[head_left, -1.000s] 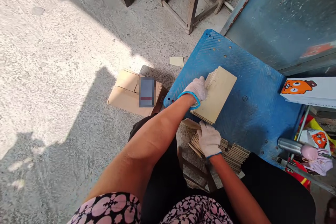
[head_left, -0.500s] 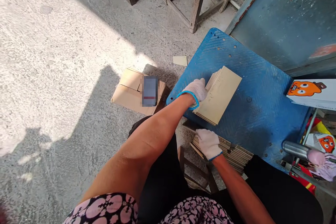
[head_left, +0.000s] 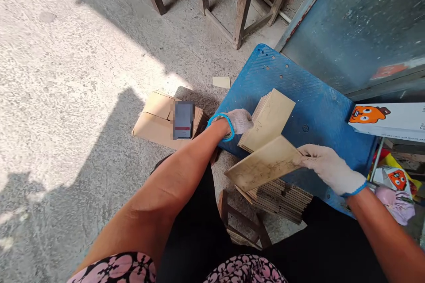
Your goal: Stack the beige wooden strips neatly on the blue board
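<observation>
My right hand (head_left: 327,168), in a white knit glove with blue trim, pinches the right end of a thin tan board (head_left: 262,166). The board is tilted, with dark smudges on its face, and overlaps the near end of a stack of similar boards (head_left: 274,112) on the blue table (head_left: 318,97). My left hand (head_left: 239,121), gloved alike, is at the stack's left edge with its fingers curled closed; what they hold, if anything, is hidden. Below the raised board, a lower pile of boards (head_left: 285,201) stands by my lap, seen mostly edge-on.
A phone (head_left: 183,119) rests on a cardboard box (head_left: 152,119) at the left. One loose tan piece (head_left: 221,82) lies on the concrete floor. Wooden stools (head_left: 244,4) stand at the back. A white carton with an orange cartoon (head_left: 398,115) is at the right.
My right hand has come up from the lower pile and moved right, now with a board in it. My left hand has shifted slightly left and down. The whole view has moved a little.
</observation>
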### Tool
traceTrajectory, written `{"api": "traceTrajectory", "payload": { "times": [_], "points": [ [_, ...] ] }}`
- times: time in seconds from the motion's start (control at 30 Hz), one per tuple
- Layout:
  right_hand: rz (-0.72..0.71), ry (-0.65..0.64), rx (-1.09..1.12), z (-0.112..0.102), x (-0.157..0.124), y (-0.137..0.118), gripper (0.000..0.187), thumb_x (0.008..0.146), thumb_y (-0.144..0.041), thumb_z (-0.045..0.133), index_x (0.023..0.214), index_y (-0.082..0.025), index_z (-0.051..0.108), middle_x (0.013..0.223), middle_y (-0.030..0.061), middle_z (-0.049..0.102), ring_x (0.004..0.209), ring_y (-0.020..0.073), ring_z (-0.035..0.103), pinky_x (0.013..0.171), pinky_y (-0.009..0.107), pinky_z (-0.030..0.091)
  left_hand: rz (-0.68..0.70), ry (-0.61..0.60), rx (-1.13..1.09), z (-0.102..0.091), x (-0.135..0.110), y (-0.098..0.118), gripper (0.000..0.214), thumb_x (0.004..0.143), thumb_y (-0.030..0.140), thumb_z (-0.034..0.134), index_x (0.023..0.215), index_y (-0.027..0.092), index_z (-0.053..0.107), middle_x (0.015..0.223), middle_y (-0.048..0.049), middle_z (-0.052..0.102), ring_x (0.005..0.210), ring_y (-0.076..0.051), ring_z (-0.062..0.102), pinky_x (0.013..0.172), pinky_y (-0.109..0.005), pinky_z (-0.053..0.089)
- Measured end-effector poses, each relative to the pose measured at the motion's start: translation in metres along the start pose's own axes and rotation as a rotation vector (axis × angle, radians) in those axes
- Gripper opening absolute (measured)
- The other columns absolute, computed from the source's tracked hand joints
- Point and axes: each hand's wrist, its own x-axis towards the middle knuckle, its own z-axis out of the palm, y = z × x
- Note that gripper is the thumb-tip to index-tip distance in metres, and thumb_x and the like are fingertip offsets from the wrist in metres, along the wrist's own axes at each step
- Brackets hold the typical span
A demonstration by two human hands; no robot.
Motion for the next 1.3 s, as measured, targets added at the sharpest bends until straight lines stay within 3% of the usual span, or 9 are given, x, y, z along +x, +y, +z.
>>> {"api": "traceTrajectory", "payload": {
  "times": [0.13,0.23,0.4,0.6,0.8,0.93,1.07,1.17,1.3],
  "points": [
    [0.016,0.036,0.193,-0.036,0.023,-0.027,0.034,0.051,-0.045,0.083,0.071,-0.019,0.072,0.065,0.0027,0.066,0.058,0.0150,0.056,0.055,0.028,0.043,0.098,-0.100,-0.269,0.006,-0.005,0.008,0.021,0.086,0.032,0.057,0.078,0.017,0.070,0.071,-0.0022,0.065,0.066,-0.014,0.057,0.061,-0.024,0.045],
    [0.026,0.048,0.257,-0.056,0.038,-0.036,0.036,0.046,-0.039,0.087,0.069,-0.017,0.071,0.063,0.0050,0.067,0.055,0.0160,0.059,0.052,0.028,0.044,0.094,-0.084,-0.375,0.011,-0.003,0.012,0.026,0.087,0.038,0.058,0.080,0.017,0.071,0.072,-0.0021,0.065,0.067,-0.014,0.057,0.062,-0.024,0.045],
    [0.013,0.058,0.293,-0.074,0.070,-0.042,0.022,0.054,-0.022,0.082,0.071,-0.013,0.070,0.061,0.0083,0.067,0.049,0.0164,0.059,0.048,0.028,0.043,0.099,0.045,-0.288,0.017,0.007,0.017,0.031,0.091,0.038,0.051,0.088,0.016,0.073,0.075,-0.0011,0.066,0.073,-0.015,0.058,0.065,-0.024,0.044],
    [-0.016,0.241,0.348,-0.062,0.123,-0.049,0.007,0.072,-0.004,0.066,0.076,-0.008,0.069,0.054,0.0042,0.062,0.045,0.0113,0.052,0.047,0.026,0.038,-0.074,0.214,-0.065,0.015,0.025,0.029,0.041,0.096,0.034,0.038,0.106,0.014,0.073,0.096,-0.0098,0.074,0.089,-0.022,0.067,0.075,-0.028,0.049],
    [0.000,0.486,0.242,-0.044,0.163,-0.035,0.012,0.067,-0.014,0.072,0.079,-0.012,0.073,0.056,0.0000,0.062,0.045,0.0102,0.048,0.047,0.025,0.040,-0.153,0.236,0.133,0.017,0.040,0.037,0.040,0.093,0.026,0.039,0.112,0.014,0.072,0.115,-0.0144,0.072,0.109,-0.026,0.066,0.089,-0.029,0.051],
    [0.004,0.618,-0.016,-0.036,0.174,-0.024,0.027,0.067,-0.026,0.075,0.092,-0.018,0.078,0.083,0.0047,0.073,0.073,0.0199,0.065,0.070,0.033,0.053,-0.190,0.224,0.157,0.023,0.045,0.038,0.040,0.091,0.029,0.044,0.116,0.010,0.069,0.119,-0.0188,0.068,0.108,-0.029,0.067,0.087,-0.032,0.053],
    [-0.166,0.704,-0.229,-0.028,0.172,-0.026,0.032,0.079,-0.029,0.065,0.108,-0.022,0.076,0.113,0.0064,0.072,0.112,0.0274,0.063,0.100,0.044,0.047,-0.217,0.229,0.164,0.025,0.045,0.039,0.042,0.091,0.029,0.045,0.123,0.009,0.064,0.126,-0.0226,0.061,0.111,-0.031,0.065,0.087,-0.035,0.054],
    [-0.344,0.785,-0.144,-0.023,0.169,-0.026,0.039,0.087,-0.031,0.056,0.122,-0.020,0.070,0.127,0.0073,0.067,0.121,0.0241,0.058,0.107,0.040,0.043,-0.204,0.211,0.183,0.024,0.043,0.039,0.042,0.090,0.027,0.045,0.124,0.009,0.062,0.126,-0.0227,0.060,0.114,-0.033,0.064,0.089,-0.037,0.054],
    [-0.310,0.850,0.045,-0.016,0.166,0.003,0.057,0.093,-0.047,0.048,0.140,-0.014,0.053,0.138,0.0124,0.058,0.125,0.0238,0.055,0.106,0.041,0.043,-0.203,0.206,0.209,0.025,0.045,0.038,0.041,0.090,0.028,0.045,0.124,0.011,0.060,0.125,-0.0220,0.059,0.114,-0.034,0.063,0.088,-0.039,0.054]
  ]
}}
